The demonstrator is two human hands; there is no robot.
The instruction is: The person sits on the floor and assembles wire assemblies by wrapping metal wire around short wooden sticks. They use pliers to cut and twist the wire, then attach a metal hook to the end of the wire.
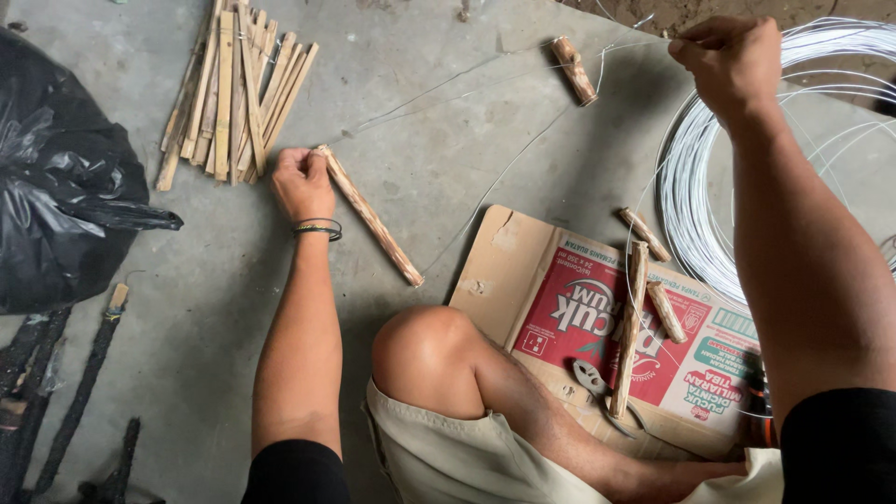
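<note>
- Wire, thin, silvery, single strand (485, 89): stretched taut across the grey concrete floor (420, 168) between the two hands; the tension seems to come from the hands being held well apart.
- Left hand (301, 182): fingers closed in a fist around the upper end of a long, slim, bark-covered wooden stick (371, 217); the stick lies slanted on the floor, its far end pointing toward the knee. The wire appears to meet the stick at the fist; whether it is wound there cannot be made out.
- Right hand (733, 61): raised, fingertips pinched together on the wire's other end, just above a large coil of silvery wire (691, 201); the strand presumably feeds from this coil.
- Short brown wooden peg (573, 69): lies under or beside the strand, contact unclear.
- Flattened cardboard box, brown with red printed panel (523, 271): serves as a mat by the bent knee; bears three more sticks (632, 327) and a pair of metal pliers (594, 381), partly hidden by a stick.
- Bundle of pale split bamboo slats (233, 89): heaped just beyond the left hand, within reach.
- Black plastic bag (56, 177): at left, cut off by the frame.
- Charred dark sticks (75, 401): lower left, ends out of view.
</note>
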